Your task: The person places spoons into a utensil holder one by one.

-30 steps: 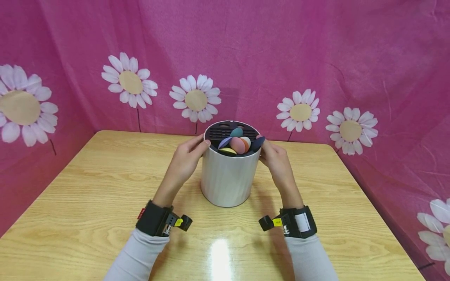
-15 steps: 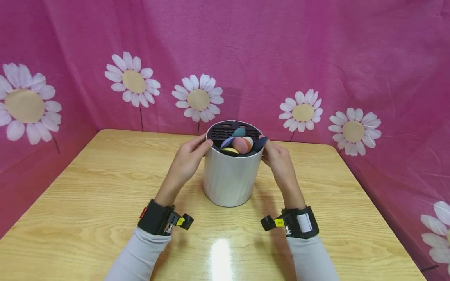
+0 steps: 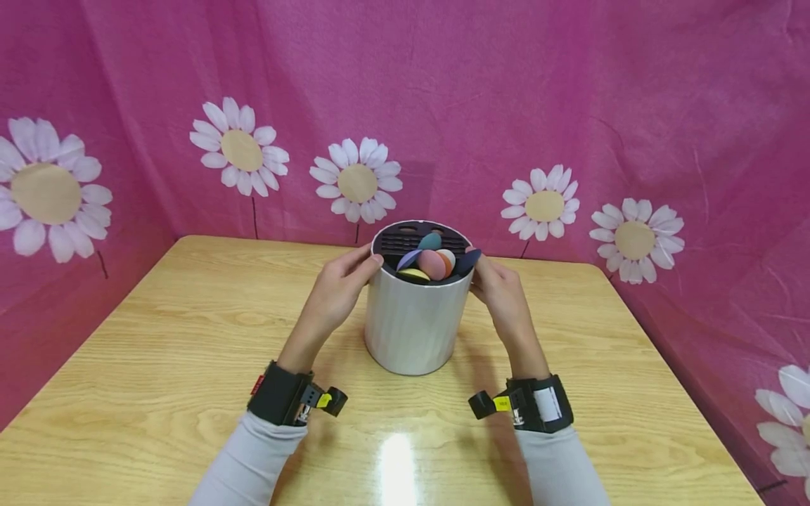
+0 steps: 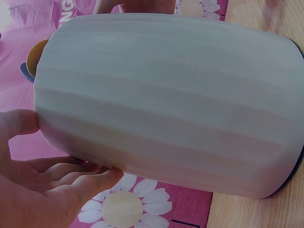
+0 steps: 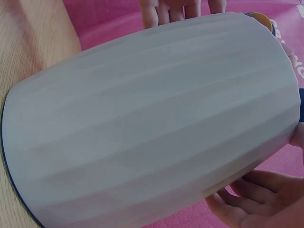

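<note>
A white ribbed cylindrical utensil holder [image 3: 411, 323] stands upright on the wooden table. Its black top has slots [image 3: 399, 244] at the back. Several rounded colourful pieces poke out at the front: teal [image 3: 430, 242], pink [image 3: 432, 265], purple [image 3: 408, 260], yellow [image 3: 414, 274], orange and white, and dark navy [image 3: 468, 261]. What lies below them is hidden. My left hand [image 3: 338, 284] grips the left side near the rim, thumb at the top edge and fingers along the wall. On the opposite side my right hand [image 3: 503, 299] holds the upper wall; the holder and navy piece partly hide its fingertips.
The wooden table [image 3: 190, 365] extends around the holder on all sides. Behind it hangs a pink cloth [image 3: 455, 91] printed with white flowers, and cloth also lines both sides. Each wrist wears a black strap with a small camera.
The head view has shifted slightly. Both hands keep their hold near the rim, and the holder stays in place on the table.
</note>
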The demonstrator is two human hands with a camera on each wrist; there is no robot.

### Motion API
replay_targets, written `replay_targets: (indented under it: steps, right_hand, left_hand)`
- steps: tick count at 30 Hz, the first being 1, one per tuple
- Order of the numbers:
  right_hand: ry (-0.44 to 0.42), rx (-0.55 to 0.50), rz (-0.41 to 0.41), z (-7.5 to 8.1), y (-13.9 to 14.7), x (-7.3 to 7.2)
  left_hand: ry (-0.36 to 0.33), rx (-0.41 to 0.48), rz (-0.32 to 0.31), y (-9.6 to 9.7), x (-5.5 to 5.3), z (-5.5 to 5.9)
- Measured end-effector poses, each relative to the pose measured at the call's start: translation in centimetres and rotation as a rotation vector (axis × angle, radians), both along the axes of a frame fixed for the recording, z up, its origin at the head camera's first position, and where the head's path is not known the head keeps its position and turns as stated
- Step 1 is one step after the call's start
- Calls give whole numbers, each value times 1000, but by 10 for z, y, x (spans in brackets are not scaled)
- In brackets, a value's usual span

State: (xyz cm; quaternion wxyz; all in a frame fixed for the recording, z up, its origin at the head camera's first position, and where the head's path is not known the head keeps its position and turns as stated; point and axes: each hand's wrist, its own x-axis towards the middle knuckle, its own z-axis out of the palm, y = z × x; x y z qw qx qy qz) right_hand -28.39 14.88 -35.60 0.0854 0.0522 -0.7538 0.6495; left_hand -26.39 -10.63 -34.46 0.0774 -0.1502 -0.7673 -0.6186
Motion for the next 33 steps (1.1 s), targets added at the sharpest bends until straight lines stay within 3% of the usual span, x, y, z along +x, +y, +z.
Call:
replay_targets:
  steps: [24, 33]
  right_hand:
    - [27, -1, 7, -4, -3, -1]
    - [-10, 39, -8, 2, -2, 1]
  left_hand:
    - [23, -21, 8, -4, -2, -4]
    - [6, -22, 11, -5, 3, -3]
